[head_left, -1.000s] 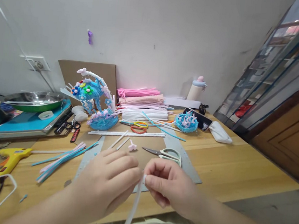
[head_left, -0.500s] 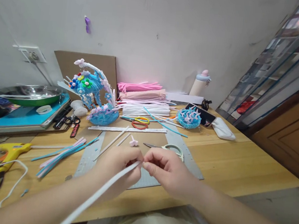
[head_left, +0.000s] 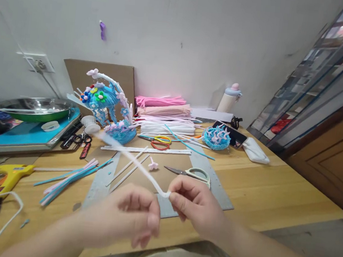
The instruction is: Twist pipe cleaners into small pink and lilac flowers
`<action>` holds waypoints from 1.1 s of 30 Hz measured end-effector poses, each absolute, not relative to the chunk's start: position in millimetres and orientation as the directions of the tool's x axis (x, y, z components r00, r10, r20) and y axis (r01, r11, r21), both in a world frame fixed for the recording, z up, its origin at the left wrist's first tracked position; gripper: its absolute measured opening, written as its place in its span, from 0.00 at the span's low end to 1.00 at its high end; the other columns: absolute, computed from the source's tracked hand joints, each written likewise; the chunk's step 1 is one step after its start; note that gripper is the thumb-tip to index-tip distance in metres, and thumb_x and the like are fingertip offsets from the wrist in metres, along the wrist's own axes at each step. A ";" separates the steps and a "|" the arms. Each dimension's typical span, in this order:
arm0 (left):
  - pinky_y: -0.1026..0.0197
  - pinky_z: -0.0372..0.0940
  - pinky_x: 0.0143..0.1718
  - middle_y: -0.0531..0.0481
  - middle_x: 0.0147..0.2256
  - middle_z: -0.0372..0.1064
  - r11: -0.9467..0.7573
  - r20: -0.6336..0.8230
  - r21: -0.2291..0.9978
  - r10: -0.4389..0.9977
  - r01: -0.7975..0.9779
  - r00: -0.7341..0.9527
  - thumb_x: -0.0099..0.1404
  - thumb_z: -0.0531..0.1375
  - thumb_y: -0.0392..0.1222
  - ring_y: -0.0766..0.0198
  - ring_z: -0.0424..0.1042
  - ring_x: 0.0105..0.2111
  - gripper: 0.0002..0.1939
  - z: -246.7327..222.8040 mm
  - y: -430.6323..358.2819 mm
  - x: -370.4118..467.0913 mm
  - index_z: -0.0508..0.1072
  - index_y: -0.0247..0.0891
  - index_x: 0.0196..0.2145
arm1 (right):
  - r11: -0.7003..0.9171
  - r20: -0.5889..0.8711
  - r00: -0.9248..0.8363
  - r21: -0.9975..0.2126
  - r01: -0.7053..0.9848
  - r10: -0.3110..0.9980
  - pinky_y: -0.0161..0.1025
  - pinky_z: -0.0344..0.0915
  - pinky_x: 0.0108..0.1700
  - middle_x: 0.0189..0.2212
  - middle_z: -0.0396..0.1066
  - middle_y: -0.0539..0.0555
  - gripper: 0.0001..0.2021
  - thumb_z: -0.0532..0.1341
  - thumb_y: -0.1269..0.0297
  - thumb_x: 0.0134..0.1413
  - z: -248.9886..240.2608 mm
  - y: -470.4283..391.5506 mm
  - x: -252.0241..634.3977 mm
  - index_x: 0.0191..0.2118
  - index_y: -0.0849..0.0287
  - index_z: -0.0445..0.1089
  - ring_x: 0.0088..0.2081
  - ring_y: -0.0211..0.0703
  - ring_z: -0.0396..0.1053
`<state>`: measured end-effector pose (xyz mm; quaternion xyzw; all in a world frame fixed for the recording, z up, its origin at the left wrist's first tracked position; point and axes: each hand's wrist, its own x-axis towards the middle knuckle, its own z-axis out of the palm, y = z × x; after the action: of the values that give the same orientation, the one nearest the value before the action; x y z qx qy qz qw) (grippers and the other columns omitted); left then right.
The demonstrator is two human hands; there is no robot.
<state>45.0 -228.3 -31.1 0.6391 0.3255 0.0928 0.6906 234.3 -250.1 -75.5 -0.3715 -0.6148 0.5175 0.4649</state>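
My right hand [head_left: 196,203] pinches the bent end of a white pipe cleaner [head_left: 139,164] between thumb and fingertips. From there the strip slants up and left, its far end blurred near the blue decorated base [head_left: 119,133]. My left hand [head_left: 129,213], smeared a little by motion, is off the strip with fingers loosely curled and apart, holding nothing. Beyond the hands, a small pale pink pipe-cleaner flower [head_left: 153,164] lies on brown card. Beside it are scissors [head_left: 199,175] with pale handles and two thin white sticks [head_left: 129,173].
A yellow glue gun [head_left: 12,178] with its cord lies left, near loose blue and pink pipe cleaners [head_left: 69,181]. Pink and white bundles [head_left: 168,127] stand at the back. A blue fringed piece [head_left: 216,137], phone [head_left: 236,136] and bottle [head_left: 228,98] are at the right.
My left hand has let go of the white pipe cleaner and moved slightly down. The strip has swung from lower left to upper left, still pinched by my right hand.
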 end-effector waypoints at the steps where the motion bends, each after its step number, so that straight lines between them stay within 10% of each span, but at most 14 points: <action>1: 0.66 0.54 0.22 0.52 0.22 0.63 0.000 -0.206 0.963 0.649 0.270 0.733 0.60 0.55 0.42 0.68 0.61 0.21 0.07 -29.6 -234.2 44.1 0.67 0.36 0.28 | 0.052 0.087 -0.311 -0.991 -0.119 0.947 0.28 0.50 0.17 0.17 0.56 0.43 0.10 0.58 0.60 0.55 -75.3 -252.4 232.7 0.28 0.60 0.61 0.16 0.29 0.52; 6: 0.58 0.59 0.39 0.47 0.36 0.68 -0.769 0.488 0.478 0.634 0.424 0.600 0.58 0.55 0.28 0.60 0.65 0.37 0.11 -30.4 -245.1 48.2 0.67 0.38 0.38 | -0.178 -0.057 -0.384 -0.941 -0.288 0.921 0.26 0.48 0.15 0.14 0.56 0.42 0.12 0.62 0.58 0.52 -72.9 -259.3 230.2 0.28 0.61 0.63 0.14 0.26 0.50; 22: 0.62 0.52 0.25 0.53 0.19 0.60 -0.777 0.383 0.340 0.629 0.531 0.676 0.49 0.52 0.26 0.66 0.58 0.22 0.07 -44.4 -242.5 64.7 0.64 0.35 0.21 | -0.005 0.002 -0.397 -1.000 -0.017 0.918 0.29 0.51 0.23 0.20 0.55 0.44 0.08 0.57 0.63 0.55 -70.3 -261.2 231.1 0.28 0.61 0.62 0.22 0.31 0.51; 28: 0.64 0.51 0.23 0.55 0.18 0.56 -0.311 -0.057 0.754 0.846 0.578 0.530 0.53 0.51 0.36 0.67 0.57 0.22 0.08 -36.9 -246.1 65.5 0.61 0.37 0.18 | 0.429 0.304 -0.415 -0.867 0.252 0.858 0.31 0.54 0.28 0.22 0.59 0.47 0.07 0.53 0.70 0.57 -70.1 -268.7 235.8 0.28 0.60 0.62 0.25 0.34 0.57; 33: 0.66 0.53 0.24 0.57 0.16 0.60 0.385 -0.491 0.871 0.684 0.305 0.538 0.47 0.56 0.39 0.70 0.57 0.19 0.05 -39.3 -244.8 67.1 0.64 0.36 0.18 | 0.868 0.621 -0.608 -0.393 0.303 0.494 0.35 0.49 0.24 0.20 0.60 0.50 0.09 0.48 0.76 0.52 -69.9 -266.1 242.2 0.29 0.61 0.64 0.22 0.38 0.52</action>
<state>67.1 -244.8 -39.3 0.5374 0.4605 0.1367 0.6932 242.2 -266.1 -69.9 -0.2243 -0.8879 0.1252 0.3816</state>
